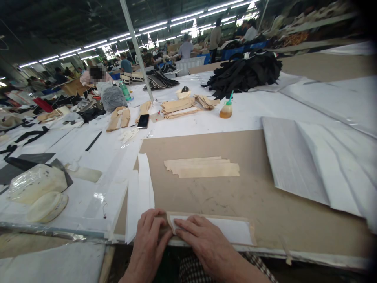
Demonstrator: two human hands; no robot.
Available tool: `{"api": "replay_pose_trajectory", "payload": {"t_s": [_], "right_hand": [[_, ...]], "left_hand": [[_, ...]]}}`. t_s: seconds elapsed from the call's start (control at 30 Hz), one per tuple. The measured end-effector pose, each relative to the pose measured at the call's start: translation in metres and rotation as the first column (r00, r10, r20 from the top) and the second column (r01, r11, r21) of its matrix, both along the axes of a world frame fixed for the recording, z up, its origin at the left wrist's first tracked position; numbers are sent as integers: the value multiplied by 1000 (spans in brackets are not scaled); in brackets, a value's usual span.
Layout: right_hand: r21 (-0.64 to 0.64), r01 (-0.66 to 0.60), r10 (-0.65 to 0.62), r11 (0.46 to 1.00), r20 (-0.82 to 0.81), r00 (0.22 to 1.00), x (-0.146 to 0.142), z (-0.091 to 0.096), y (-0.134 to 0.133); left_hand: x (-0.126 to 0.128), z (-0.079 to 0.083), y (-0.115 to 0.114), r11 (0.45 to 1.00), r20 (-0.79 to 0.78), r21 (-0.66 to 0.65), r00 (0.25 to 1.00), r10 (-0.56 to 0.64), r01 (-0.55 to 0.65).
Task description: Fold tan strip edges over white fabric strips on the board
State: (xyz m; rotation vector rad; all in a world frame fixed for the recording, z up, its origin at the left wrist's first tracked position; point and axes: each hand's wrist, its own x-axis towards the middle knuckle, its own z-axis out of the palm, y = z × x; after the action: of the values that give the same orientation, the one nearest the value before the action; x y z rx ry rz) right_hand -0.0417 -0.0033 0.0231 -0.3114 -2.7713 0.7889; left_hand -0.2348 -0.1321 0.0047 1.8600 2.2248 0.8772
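Observation:
Along the near edge of the board lies a tan strip point(252, 232) with a white strip point(235, 230) on top. At its left end, my left hand point(149, 236) has its fingers bent and closed on the tan strip's end. My right hand point(203, 239) lies over the white strip, fingers stretched out and pressing it down. White strips point(141, 192) lie just beyond my left hand. Farther up the board is a fanned stack of tan strips point(206, 168).
The brown board point(253, 196) covers the near table. White sheets point(326, 169) lie at right. Behind stand a squeeze bottle point(226, 111), a phone point(143, 121), tan piece stacks point(178, 105) and a black pile point(244, 72). A tub point(38, 182) sits left. People work farther back.

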Motion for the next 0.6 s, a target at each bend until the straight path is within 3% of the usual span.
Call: {"api": "replay_pose_trajectory", "payload": {"t_s": [0.13, 0.23, 0.6], "right_hand": [[51, -12, 13, 999, -16, 1000, -3, 2, 0], [56, -18, 18, 998, -14, 1000, -3, 2, 1], [-57, -41, 44, 998, 59, 997, 0, 4, 6]], "left_hand": [[3, -3, -4, 998, -59, 15, 997, -54, 55], [6, -6, -7, 999, -34, 32, 999, -13, 15], [8, -18, -16, 998, -64, 70, 998, 4, 0]]}}
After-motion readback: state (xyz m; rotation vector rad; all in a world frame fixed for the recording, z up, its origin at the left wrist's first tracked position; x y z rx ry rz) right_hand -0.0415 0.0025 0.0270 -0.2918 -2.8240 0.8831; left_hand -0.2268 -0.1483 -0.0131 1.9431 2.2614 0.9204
